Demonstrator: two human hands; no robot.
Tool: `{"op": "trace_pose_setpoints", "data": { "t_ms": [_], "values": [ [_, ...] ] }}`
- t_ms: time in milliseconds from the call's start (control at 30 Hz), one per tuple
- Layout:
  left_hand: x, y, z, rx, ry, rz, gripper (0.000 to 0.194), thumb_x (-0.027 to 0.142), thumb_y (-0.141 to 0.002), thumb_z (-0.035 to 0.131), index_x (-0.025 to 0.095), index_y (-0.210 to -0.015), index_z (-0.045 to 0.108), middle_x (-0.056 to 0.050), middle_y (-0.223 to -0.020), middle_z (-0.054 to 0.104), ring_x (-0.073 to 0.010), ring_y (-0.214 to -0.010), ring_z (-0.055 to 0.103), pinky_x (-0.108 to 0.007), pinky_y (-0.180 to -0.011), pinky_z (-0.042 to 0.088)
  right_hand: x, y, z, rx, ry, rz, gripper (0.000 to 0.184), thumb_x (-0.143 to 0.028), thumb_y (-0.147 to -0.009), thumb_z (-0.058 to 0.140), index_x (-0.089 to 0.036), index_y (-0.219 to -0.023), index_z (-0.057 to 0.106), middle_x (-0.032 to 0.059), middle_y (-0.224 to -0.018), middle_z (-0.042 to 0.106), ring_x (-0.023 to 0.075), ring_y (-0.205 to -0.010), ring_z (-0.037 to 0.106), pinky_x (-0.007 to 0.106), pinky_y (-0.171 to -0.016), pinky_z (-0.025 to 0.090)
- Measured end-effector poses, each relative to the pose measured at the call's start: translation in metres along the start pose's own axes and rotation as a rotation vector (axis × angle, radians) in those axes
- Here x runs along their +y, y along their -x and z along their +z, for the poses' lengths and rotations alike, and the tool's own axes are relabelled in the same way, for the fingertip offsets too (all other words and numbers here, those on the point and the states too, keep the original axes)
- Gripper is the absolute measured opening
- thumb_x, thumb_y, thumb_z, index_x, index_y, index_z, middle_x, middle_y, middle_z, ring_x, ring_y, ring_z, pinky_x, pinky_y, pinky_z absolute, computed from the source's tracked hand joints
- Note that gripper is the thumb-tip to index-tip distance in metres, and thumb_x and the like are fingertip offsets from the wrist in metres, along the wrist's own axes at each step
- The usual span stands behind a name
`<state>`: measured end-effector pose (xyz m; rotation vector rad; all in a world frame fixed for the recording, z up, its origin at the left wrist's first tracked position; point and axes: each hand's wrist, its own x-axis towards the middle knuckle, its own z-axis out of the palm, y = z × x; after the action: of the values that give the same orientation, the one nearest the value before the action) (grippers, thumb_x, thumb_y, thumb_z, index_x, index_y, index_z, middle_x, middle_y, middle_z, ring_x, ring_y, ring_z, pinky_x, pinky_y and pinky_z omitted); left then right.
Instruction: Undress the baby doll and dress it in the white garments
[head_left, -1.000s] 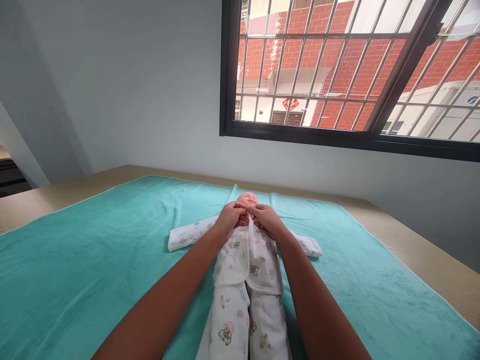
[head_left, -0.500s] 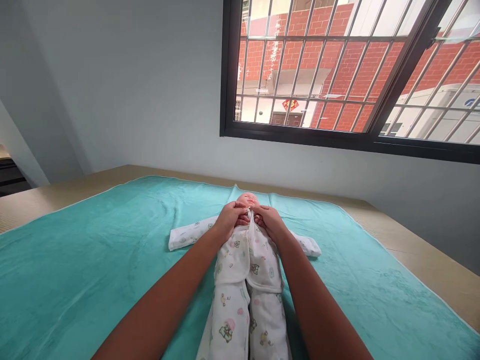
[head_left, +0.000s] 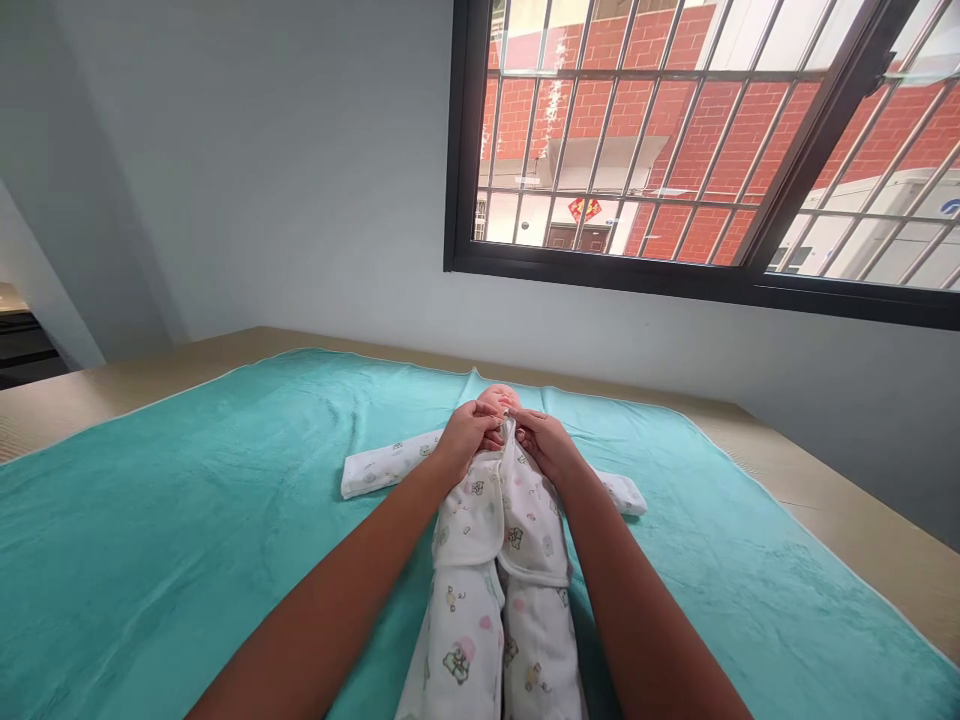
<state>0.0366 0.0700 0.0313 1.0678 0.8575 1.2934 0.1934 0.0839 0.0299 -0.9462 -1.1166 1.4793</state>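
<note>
A baby doll point(head_left: 498, 396) lies on its back, its head pointing away from me. It wears a white baby jacket point(head_left: 471, 520) with small animal prints, and matching trousers point(head_left: 463, 640) below. Both sleeves stretch out sideways. At the neck, my left hand point(head_left: 471, 436) has its fingers closed on the left side of the jacket's collar. Close beside it, my right hand point(head_left: 546, 440) pinches the right front edge, which is lifted to a point under the doll's chin. The front edges part lower down. Small fastenings, if any, are hidden by my fingers.
A turquoise blanket point(head_left: 225, 500) spreads under the doll over a pale wooden surface point(head_left: 810, 470). Behind it rises a grey wall point(head_left: 315, 180) with a dark-framed, barred window point(head_left: 600, 262) at the right. A dark shelf-like object point(head_left: 26, 345) shows at the far left.
The view has shifted slightly. My right hand's fingertips have drawn a little away from my left hand's at the collar. Both hands stay closed at the neck of the jacket.
</note>
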Motion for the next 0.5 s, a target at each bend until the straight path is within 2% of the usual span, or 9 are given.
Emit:
{"op": "trace_pose_setpoints", "data": {
  "t_ms": [233, 500],
  "values": [
    [0.0017, 0.0002, -0.0037, -0.031, 0.029, -0.017, 0.013, 0.009, -0.077, 0.064, 0.015, -0.084, 0.056, -0.001, -0.065, 0.060, -0.0092, -0.055, 0.059, -0.021, -0.052, 0.049, 0.0017, -0.0003, 0.0004, 0.010, 0.020, 0.009, 0.026, -0.033, -0.066, 0.081, -0.015, -0.070, 0.064, -0.0026, -0.058, 0.056, 0.0055, -0.049, 0.047, 0.017, -0.045, 0.041],
    [0.0054, 0.0008, -0.0017, -0.015, 0.024, -0.042, 0.012, 0.006, -0.079, 0.061, 0.015, -0.083, 0.053, -0.001, -0.061, 0.059, -0.0093, -0.051, 0.058, -0.020, -0.050, 0.048, 0.0019, 0.0016, 0.0018, -0.002, 0.066, -0.021, 0.028, -0.033, -0.065, 0.082, -0.012, -0.078, 0.070, -0.0010, -0.058, 0.058, 0.0063, -0.051, 0.049, 0.017, -0.045, 0.040]
  ]
}}
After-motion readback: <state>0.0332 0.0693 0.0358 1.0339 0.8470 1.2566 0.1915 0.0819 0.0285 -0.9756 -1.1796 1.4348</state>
